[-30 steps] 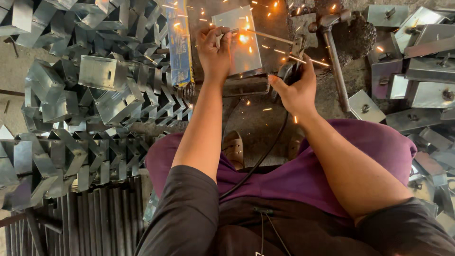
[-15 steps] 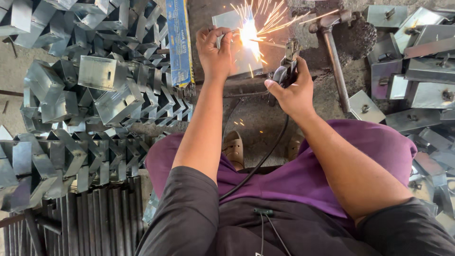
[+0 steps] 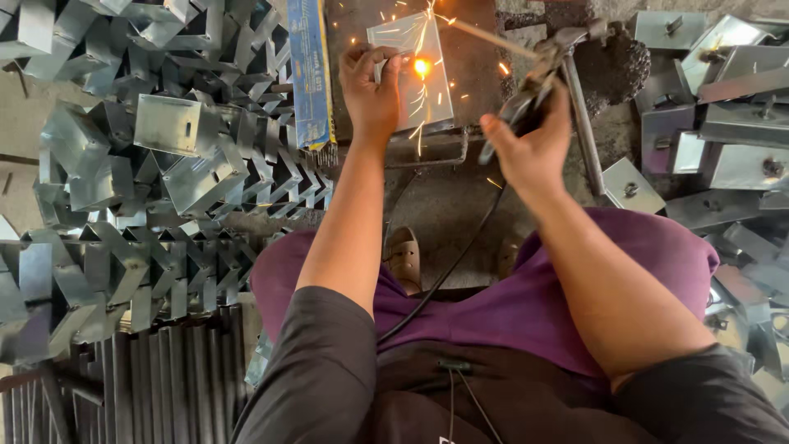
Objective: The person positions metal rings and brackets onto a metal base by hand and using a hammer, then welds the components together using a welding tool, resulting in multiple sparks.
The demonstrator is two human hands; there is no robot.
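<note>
My left hand [image 3: 371, 86] grips the left edge of a flat galvanised metal plate [image 3: 434, 90] that stands on a dark work surface. My right hand [image 3: 530, 140] holds a welding electrode holder [image 3: 526, 99]; its thin rod [image 3: 491, 39] reaches left to the plate. A bright orange glow [image 3: 422, 66] sits where the rod tip meets the plate, with sparks flying around it. A black cable [image 3: 448, 275] runs from the holder down over my purple-clad lap.
A large heap of bent galvanised brackets [image 3: 156, 181] fills the left side. A blue electrode box [image 3: 308, 74] lies beside the plate. Finished plates with bolts [image 3: 715, 107] are stacked at right. A sandalled foot [image 3: 403, 256] shows below the work surface. Dark metal strips [image 3: 156, 378] lie bottom left.
The spark burst has shrunk to a small glow on the plate. My right hand with the holder has shifted right and slightly up. My left hand stays on the plate.
</note>
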